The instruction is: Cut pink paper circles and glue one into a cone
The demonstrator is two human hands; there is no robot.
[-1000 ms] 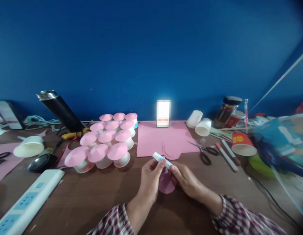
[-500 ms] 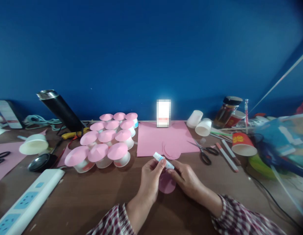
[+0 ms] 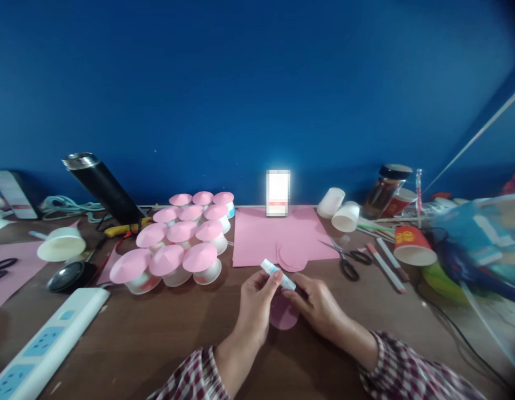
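Between my two hands is a small white and light-blue glue stick (image 3: 267, 266), tilted down to the right. My left hand (image 3: 257, 305) pinches its middle between thumb and fingers. The fingers of my right hand (image 3: 319, 305) close around its lower right end, which they partly hide. Below the hands a pink paper circle (image 3: 284, 316) lies on the brown table, its upper part hidden by them. Just beyond, more pink circles (image 3: 294, 258) overlap the front edge of a pink paper sheet (image 3: 253, 239).
At left stand several paper cups topped with pink cones (image 3: 168, 260). A power strip (image 3: 74, 311) and a black flask (image 3: 103, 186) are farther left. Right of the sheet lie scissors (image 3: 349, 261), white cups (image 3: 346, 216), markers (image 3: 386, 268) and a red cup (image 3: 414, 247).
My right thumb has shifted slightly at the glue stick's lower end; both hands otherwise hold their place. The pale cup lying at far left has rolled slightly to the right.
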